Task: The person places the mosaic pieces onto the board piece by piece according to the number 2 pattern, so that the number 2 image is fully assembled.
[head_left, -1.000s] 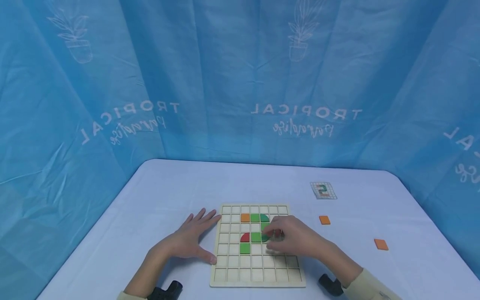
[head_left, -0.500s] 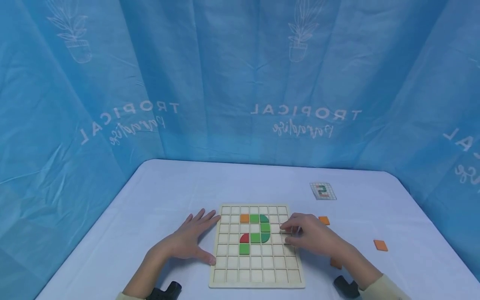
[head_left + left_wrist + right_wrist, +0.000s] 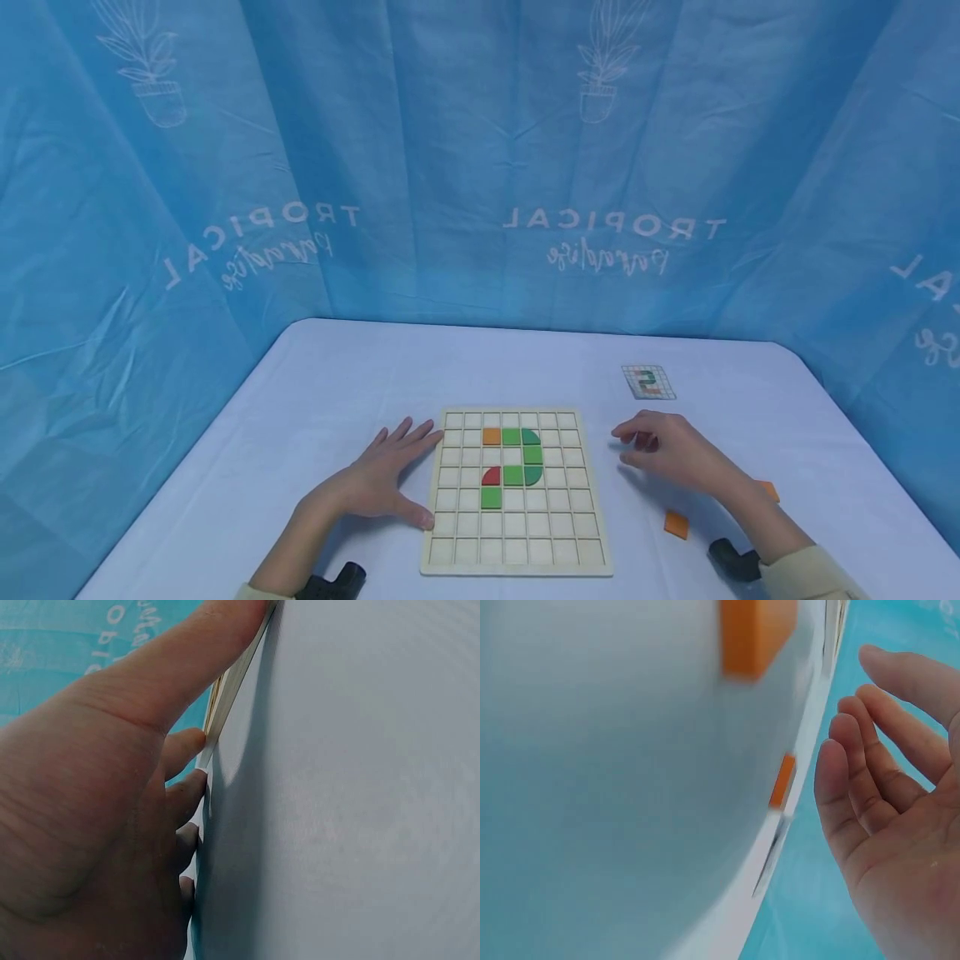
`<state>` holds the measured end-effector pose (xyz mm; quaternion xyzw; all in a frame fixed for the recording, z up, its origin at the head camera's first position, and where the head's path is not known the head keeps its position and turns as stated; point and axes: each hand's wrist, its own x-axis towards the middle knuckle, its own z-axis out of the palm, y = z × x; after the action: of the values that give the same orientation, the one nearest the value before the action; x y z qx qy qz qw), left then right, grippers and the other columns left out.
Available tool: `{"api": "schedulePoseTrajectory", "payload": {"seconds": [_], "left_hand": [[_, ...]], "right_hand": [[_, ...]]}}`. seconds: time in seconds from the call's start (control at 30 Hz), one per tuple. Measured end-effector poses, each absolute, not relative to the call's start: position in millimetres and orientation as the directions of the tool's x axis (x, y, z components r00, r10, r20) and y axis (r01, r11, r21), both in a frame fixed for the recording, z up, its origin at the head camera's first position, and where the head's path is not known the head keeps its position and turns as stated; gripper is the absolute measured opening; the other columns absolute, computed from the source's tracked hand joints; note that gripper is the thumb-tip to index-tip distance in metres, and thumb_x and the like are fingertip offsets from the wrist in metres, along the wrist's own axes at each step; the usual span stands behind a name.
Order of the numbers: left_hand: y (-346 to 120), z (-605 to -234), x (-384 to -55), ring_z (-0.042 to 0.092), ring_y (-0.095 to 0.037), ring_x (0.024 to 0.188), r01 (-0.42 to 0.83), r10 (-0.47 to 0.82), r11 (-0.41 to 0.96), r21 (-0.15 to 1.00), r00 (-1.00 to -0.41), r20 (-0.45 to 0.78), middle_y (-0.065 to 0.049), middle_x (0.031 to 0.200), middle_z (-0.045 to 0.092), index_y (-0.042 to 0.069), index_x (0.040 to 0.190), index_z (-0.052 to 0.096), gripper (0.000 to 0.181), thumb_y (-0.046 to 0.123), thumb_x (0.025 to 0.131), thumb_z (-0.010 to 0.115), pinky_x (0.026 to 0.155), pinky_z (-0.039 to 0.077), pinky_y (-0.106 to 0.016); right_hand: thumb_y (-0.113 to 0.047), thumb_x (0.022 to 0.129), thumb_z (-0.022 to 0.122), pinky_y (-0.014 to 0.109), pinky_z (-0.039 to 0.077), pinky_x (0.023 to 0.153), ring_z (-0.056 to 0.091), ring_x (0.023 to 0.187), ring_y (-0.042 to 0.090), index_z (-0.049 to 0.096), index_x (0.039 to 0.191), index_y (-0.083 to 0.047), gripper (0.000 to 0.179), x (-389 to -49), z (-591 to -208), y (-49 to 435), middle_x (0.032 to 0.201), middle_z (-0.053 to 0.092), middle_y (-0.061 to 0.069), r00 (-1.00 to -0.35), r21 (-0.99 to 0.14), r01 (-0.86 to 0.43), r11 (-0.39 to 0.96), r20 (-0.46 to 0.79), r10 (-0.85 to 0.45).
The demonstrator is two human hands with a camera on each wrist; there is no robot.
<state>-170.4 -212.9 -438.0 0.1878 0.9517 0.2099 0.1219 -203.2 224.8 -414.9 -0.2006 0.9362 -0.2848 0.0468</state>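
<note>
A pale wooden grid board (image 3: 517,550) lies on the table, with several coloured tiles in its cells: green squares (image 3: 513,476), dark green quarter-rounds (image 3: 531,436), a red quarter-round (image 3: 491,476) and an orange square (image 3: 491,437). My left hand (image 3: 386,475) rests flat beside it, fingers spread, with thumb and index fingertip at the left edge. To the right of the board hovers my right hand (image 3: 667,446), thumb and fingers slightly bent and apart, nothing between them. In the right wrist view, orange tiles (image 3: 782,782) lie on the table beyond its fingers.
A small pattern card (image 3: 648,382) lies at the back right, showing a coloured figure on a grid. One loose orange tile (image 3: 677,524) sits near my right wrist; another (image 3: 768,491) is partly covered by the forearm. A blue printed curtain (image 3: 450,167) surrounds the table (image 3: 360,358).
My right hand has moved right, off the board to above the table beside it, uncovering the tiles in the grid and a loose orange tile. My left hand has stayed in place.
</note>
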Motion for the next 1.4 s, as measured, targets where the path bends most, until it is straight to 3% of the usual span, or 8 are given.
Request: {"api": "schedulePoseTrajectory", "payload": {"seconds": [0.5,0.87,1.4], "left_hand": [[-213,-438,-170,0.002,-0.026,0.146,0.298,0.403,0.843,0.448,-0.901,-0.159,0.003,0.158,0.019,0.026,0.152,0.032,0.122,0.077,0.05,0.075,0.115,-0.001,-0.053],[-212,-436,-168,0.002,-0.027,0.146,0.298,0.409,0.836,0.461,-0.898,-0.163,0.003,0.158,0.019,0.026,0.152,0.032,0.121,0.076,0.051,0.076,0.114,0.0,-0.054],[-212,-437,-170,0.002,-0.027,0.146,0.304,0.409,0.836,0.456,-0.9,-0.15,0.003,0.158,0.02,0.025,0.152,0.032,0.122,0.077,0.05,0.075,0.114,0.0,-0.054]], "right_hand": [[-0.014,0.079,0.079,0.029,0.053,0.069,0.056,0.082,0.014,0.072,0.11,-0.01,0.032,-214,-414,258,0.092,0.065,-0.006,-0.942,-0.554,-0.296,0.778,0.033,-0.334],[-0.021,0.079,0.079,0.032,0.05,0.069,0.055,0.09,0.019,0.07,0.115,-0.013,0.038,-220,-425,269,0.103,0.065,-0.001,-0.969,-0.63,-0.142,0.764,-0.071,-0.238],[-0.008,0.077,0.078,0.032,0.048,0.068,0.052,0.083,0.017,0.074,0.106,-0.019,0.031,-221,-430,267,0.095,0.063,-0.006,-0.945,-0.587,-0.238,0.773,-0.043,-0.324]]}}
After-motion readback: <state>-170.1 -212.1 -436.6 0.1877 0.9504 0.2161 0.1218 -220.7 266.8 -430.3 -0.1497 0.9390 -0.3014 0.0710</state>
